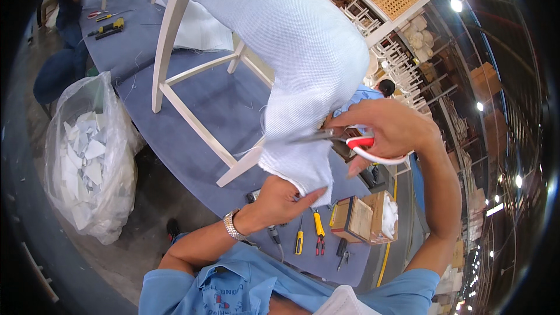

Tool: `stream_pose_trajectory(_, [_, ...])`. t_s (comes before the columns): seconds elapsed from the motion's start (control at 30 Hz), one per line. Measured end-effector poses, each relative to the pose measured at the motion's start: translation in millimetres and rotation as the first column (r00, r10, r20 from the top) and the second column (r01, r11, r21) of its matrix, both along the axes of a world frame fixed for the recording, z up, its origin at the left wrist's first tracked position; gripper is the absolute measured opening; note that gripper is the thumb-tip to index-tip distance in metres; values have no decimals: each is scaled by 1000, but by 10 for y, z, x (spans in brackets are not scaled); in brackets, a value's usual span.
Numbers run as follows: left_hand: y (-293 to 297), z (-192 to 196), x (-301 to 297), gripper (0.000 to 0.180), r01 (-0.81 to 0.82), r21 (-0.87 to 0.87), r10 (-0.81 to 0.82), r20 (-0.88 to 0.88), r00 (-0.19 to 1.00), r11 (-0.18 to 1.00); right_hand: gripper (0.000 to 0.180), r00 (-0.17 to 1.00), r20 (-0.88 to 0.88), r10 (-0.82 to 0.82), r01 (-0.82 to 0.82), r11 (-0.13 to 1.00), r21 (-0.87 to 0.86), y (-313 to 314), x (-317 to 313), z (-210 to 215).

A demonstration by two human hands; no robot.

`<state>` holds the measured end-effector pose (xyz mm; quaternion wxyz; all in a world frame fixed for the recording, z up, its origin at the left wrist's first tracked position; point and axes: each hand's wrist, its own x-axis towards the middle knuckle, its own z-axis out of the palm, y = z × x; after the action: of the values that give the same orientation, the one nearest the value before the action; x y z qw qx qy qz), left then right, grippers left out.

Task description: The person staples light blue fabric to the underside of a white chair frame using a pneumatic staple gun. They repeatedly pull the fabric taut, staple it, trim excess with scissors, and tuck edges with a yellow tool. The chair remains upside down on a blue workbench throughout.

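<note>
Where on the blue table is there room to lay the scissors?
Largely bare: the blue table framed by the chair's rails, and between the chair's tall leg and the yellow-black tool. Crowded: the near edge, with screwdriver, pliers and cardboard box.

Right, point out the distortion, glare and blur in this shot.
Head view: the table bows along its edge, and the corners fall to black; also in the head view, a ceiling lamp glares white at upper right; in that same view, the fabric is bright yet its weave shows, while the scissors look slightly soft along the blades.
</note>
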<state>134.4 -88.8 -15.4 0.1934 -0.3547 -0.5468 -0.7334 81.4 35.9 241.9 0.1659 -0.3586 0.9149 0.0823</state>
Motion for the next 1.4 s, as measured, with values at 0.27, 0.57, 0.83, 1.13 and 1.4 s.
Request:
stream_pose_trajectory(0.27, [-131, -65, -72, 19, 95, -139, -106, -74, 992, 986, 77, 973, 132, -190, 181, 980, 78, -181, -63, -218])
stream_pose_trajectory(0.57, [-351, -311, -152, 24, 256, -301, -254, 46, 966, 919, 54, 976, 35, -215, 214, 976, 41, -380, -24, -717])
stream_pose_trajectory(0.83, [-1287, -2084, -67, 27, 197, -534, 160, 549, 820, 822, 64, 763, 509, -398, 537, 829, -156, 239, 559, -2081])
stream_pose_trajectory(1.13, [-4172, -2987, -885, 49, -268, -771, 814, 568, 123, 578, 60, 467, 778, -421, 855, 439, -276, 148, 982, -3976])
stream_pose_trajectory(1.4, [-3321, -3770, -868, 52, 31, -925, 830, 355, 431, 379, 60, 597, 529, -602, 774, 605, -185, 101, 1322, -4155])
